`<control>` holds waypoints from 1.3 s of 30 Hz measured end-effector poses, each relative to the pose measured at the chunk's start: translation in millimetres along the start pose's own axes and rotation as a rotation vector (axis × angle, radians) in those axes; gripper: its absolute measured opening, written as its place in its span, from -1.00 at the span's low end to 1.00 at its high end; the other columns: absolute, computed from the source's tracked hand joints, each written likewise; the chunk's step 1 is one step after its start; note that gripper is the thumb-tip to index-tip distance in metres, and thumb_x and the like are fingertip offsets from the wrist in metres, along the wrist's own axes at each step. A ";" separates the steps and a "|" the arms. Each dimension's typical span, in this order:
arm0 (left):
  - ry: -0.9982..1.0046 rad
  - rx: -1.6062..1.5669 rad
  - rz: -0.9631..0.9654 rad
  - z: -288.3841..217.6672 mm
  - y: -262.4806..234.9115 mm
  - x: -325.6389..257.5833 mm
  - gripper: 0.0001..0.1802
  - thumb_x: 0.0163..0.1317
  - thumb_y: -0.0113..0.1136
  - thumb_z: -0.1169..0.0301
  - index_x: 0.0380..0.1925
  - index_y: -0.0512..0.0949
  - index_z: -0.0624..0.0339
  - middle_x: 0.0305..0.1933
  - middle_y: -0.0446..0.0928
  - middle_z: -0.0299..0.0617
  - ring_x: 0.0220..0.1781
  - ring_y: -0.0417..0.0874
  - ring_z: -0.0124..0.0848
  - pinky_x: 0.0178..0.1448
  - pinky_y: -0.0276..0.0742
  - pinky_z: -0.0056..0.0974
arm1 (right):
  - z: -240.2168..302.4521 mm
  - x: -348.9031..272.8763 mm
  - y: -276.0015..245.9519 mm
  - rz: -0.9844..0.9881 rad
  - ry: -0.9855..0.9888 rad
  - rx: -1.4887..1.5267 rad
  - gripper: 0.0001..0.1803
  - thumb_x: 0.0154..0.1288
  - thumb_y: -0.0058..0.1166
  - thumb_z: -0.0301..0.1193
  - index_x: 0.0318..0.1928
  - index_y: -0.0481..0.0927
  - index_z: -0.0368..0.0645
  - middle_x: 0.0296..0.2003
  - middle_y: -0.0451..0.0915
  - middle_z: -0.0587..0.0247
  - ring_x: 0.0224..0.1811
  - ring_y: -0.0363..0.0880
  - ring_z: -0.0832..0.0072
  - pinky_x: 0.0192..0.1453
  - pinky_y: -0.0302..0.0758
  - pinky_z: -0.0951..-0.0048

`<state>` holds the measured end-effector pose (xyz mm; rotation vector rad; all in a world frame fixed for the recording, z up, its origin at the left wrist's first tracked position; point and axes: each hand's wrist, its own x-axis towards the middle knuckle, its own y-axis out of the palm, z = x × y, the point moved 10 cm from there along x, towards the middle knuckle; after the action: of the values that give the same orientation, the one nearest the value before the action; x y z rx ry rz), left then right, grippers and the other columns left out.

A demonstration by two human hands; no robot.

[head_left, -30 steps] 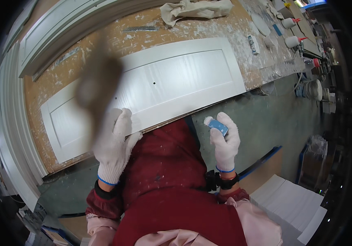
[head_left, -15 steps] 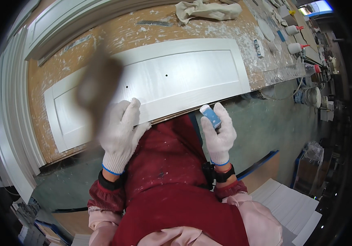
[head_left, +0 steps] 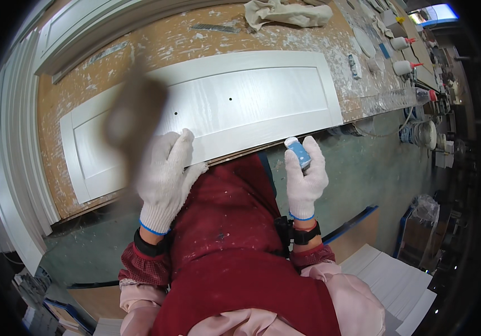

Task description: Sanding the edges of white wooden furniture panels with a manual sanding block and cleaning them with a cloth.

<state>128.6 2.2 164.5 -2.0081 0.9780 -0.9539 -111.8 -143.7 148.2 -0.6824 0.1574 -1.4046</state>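
A white cabinet door (head_left: 251,92) with a raised frame and two small dark holes lies flat on the workbench. My left hand (head_left: 165,179), in a white knit glove, rests at its near edge. Its thumb stands apart from the fingers, which reach over the door's surface; a dark blur covers part of that hand. My right hand (head_left: 306,182), gloved alike, is closed around a small blue-and-white block (head_left: 299,153). Thumb and fingers grip the block from both sides, just off the door's near right edge.
Scuffed with white paint, the workbench (head_left: 195,42) carries a crumpled cloth (head_left: 288,14) at the back. White glue bottles (head_left: 402,68) with red tips stand at the right, near a clear plastic bottle (head_left: 422,96). White panels (head_left: 380,285) are stacked at lower right.
My right hand has shifted slightly right and up with the blue-and-white block. My left hand stays at the door's near edge, and the view has moved a little.
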 end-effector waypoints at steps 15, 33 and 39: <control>-0.016 -0.015 -0.007 1.6 1.6 -0.9 -0.31 -0.17 0.49 0.22 0.07 0.58 0.09 0.01 0.53 -0.20 0.08 0.51 -0.16 0.18 0.41 -0.12 | 0.0 -0.5 4.2 0.030 -0.009 0.032 -0.48 0.19 0.36 -0.42 0.11 0.54 -0.42 -0.02 0.66 -0.08 -0.03 0.68 0.32 0.08 0.56 0.37; 0.009 -0.026 -0.023 -0.1 0.1 -0.7 -0.32 -0.16 0.49 0.22 0.07 0.58 0.12 0.00 0.54 -0.18 0.08 0.52 -0.17 0.18 0.40 -0.11 | -15.0 5.8 -4.6 -0.064 0.056 0.003 -0.49 0.19 0.36 -0.44 0.13 0.54 -0.38 0.00 0.65 -0.03 -0.04 0.66 0.39 0.06 0.56 0.41; -0.001 -0.035 -0.013 0.6 0.5 -0.6 -0.31 -0.16 0.49 0.21 0.08 0.58 0.11 0.00 0.54 -0.18 0.09 0.51 -0.16 0.19 0.39 -0.10 | -8.2 8.2 -2.4 -0.043 -0.018 -0.015 -0.46 0.18 0.38 -0.42 0.14 0.54 -0.38 0.00 0.65 -0.04 -0.04 0.65 0.39 0.09 0.56 0.39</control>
<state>128.7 2.6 163.7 -2.0461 0.9879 -0.9487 -116.3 -154.3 145.3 -0.7148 0.1399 -1.4391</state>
